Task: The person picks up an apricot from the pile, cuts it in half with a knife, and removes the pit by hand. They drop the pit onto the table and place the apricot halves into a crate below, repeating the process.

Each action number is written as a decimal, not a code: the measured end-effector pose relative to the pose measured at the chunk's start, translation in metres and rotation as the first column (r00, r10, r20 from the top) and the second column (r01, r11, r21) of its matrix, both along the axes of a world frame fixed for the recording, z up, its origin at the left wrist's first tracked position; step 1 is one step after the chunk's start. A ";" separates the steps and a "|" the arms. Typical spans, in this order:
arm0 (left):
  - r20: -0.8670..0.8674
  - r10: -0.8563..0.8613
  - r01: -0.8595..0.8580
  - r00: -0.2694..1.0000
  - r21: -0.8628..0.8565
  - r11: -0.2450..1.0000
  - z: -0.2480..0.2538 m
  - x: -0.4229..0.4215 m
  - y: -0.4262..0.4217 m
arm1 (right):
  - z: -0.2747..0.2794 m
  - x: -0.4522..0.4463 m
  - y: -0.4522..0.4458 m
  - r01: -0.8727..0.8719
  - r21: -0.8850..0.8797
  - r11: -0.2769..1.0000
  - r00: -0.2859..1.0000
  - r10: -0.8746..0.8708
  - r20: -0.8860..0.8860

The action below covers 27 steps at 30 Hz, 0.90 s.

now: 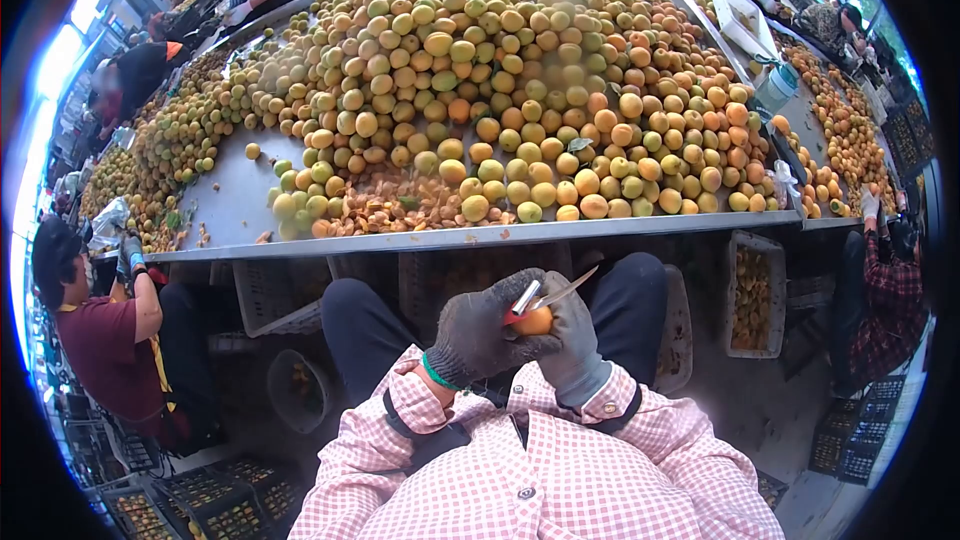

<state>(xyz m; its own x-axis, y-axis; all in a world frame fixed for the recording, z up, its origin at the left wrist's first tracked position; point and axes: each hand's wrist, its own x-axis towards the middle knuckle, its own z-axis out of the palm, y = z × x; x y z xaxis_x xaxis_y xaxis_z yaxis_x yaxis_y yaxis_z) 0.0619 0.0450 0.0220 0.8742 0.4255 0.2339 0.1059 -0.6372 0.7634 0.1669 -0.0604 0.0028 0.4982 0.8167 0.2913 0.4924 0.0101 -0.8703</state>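
Observation:
My left hand [480,332], in a dark grey glove with a green cuff, is closed around a small knife [570,287]. The bare blade points up and to the right, across my right hand; a short silver piece with red at its base sticks up beside it. Between the two hands sits an orange apricot [536,321], partly covered by gloved fingers. My right hand [575,345], in a lighter grey glove, curls against the fruit from the right. Both hands are over my lap, below the metal table's front edge [480,240].
Heaped apricots [420,50] cover much of the metal table, with a pile of split halves [400,208] near its front. Crates [755,295] and a round bin [298,390] stand below. A person [110,340] sits at left; another [880,310] is at right.

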 end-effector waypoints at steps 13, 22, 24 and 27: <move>0.190 0.368 -0.020 0.910 -0.867 0.497 -0.011 0.014 -0.019 | 0.006 -0.002 0.027 0.209 0.426 0.880 0.977 -0.202 -0.061; 0.046 0.189 0.113 0.981 -0.927 -0.358 -0.015 0.010 0.006 | -0.010 0.026 0.026 -0.003 0.217 0.976 0.276 0.210 -0.938; 0.118 0.123 0.153 0.985 -0.931 -0.331 -0.027 0.004 0.019 | -0.009 0.033 0.023 -0.056 0.209 0.976 -0.116 0.202 -0.973; -0.125 0.200 -0.115 0.972 -0.992 -0.057 -0.022 -0.001 0.023 | 0.014 0.031 0.018 -0.061 0.093 0.994 -0.099 0.086 -0.991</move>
